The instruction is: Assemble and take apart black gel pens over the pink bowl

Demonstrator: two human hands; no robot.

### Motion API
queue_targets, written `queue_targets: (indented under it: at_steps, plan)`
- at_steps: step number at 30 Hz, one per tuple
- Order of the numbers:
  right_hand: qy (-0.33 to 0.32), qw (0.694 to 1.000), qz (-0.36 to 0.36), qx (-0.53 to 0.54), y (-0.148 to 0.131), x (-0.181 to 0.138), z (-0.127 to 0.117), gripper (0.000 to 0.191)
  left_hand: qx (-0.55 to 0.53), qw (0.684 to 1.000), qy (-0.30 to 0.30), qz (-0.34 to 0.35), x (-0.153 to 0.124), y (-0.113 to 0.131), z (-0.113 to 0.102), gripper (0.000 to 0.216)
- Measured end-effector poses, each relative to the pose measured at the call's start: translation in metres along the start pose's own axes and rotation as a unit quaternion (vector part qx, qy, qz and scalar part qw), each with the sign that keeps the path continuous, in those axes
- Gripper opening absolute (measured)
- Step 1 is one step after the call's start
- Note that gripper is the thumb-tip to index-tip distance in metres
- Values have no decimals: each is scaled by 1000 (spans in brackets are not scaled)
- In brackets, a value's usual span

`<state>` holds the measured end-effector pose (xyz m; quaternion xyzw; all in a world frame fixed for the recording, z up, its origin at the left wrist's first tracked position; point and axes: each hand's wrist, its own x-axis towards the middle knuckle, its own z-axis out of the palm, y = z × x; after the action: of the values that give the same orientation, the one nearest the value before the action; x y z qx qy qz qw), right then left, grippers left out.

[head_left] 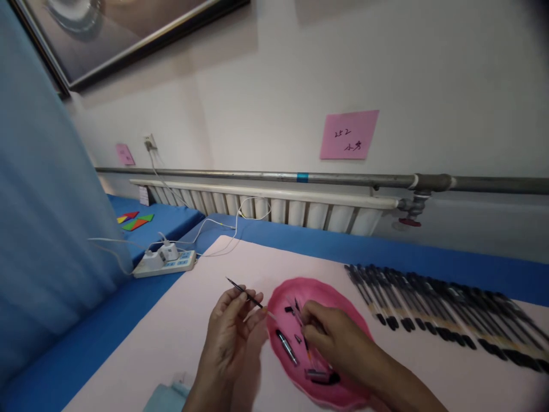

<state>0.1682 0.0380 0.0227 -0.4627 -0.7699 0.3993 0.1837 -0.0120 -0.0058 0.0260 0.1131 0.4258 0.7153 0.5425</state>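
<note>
My left hand [229, 326] pinches a thin pen refill [246, 293] between thumb and fingers. Its pointed tip is toward the upper left, and its pale end reaches over the rim of a pink scalloped tray [281, 286]. My right hand [328, 332] is over that tray with fingers closed and pressed together; what they grip is partly hidden and I cannot make it out. Loose pen parts lie in the tray: a silver-and-black piece [286, 347], a small dark tip [297, 339], and a clear pen cap [316, 374] near the front.
Several assembled pens [441, 312] lie in a row on the pink sheet [171, 343] at right. A power strip [165, 264] with plugs and white cables sits at back left. Light-blue cloth [166, 397] lies at the front. A radiator [278, 210] runs along the wall.
</note>
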Motion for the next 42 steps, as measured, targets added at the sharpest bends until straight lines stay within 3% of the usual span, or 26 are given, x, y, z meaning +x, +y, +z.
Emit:
queue_targets:
  at_steps: [4, 11, 42]
  plan:
    - [-28, 999, -38, 3, -2, -3, 3, 14, -19, 999, 27, 26, 1, 0, -1, 12]
    - [-91, 992, 25, 78, -7, -8, 4, 12, -22, 998, 31, 40, 1, 0, -1, 12]
    - [-75, 997, -6, -23, -4, -8, 3, 12, 5, 999, 13, 51, 5, -2, -5, 25]
